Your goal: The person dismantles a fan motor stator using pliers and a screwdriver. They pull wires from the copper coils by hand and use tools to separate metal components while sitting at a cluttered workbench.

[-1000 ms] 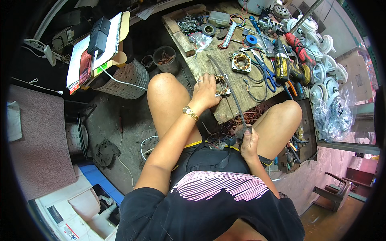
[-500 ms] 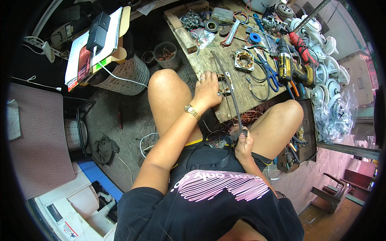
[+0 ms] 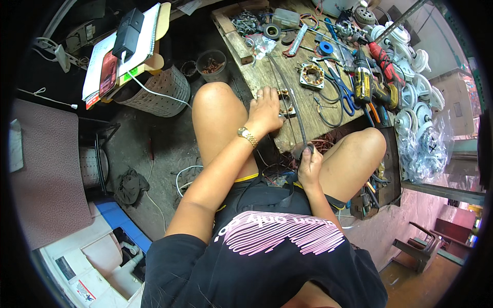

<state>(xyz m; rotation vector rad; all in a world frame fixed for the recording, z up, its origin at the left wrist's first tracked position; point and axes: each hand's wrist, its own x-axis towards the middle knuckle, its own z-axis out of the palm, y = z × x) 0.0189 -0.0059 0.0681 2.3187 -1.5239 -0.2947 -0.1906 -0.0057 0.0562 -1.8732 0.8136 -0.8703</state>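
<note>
My left hand (image 3: 264,110) grips a square motor stator (image 3: 286,102) against the near left part of the wooden bench (image 3: 280,133), its fingers over the stator, which they partly hide. My right hand (image 3: 310,167) is closed round the handle of a dark hacksaw (image 3: 289,90). The saw's long frame and thin blade run forward over the held stator, beside my left hand; whether the blade touches it I cannot tell. A second stator (image 3: 311,76) with copper windings lies farther back on the bench, near blue scissors (image 3: 346,100).
A drill (image 3: 363,79), red power tool (image 3: 382,61) and white pulleys (image 3: 421,87) crowd the bench's right. A tool tray (image 3: 390,169) sits below. At left are notebooks (image 3: 144,36) on a perforated bin (image 3: 164,90), a scrap bucket (image 3: 210,66) and loose cables (image 3: 179,177).
My right hand and the hacksaw have moved a little forward, away from me. My left hand stays on the stator, with only a slight shift in the view.
</note>
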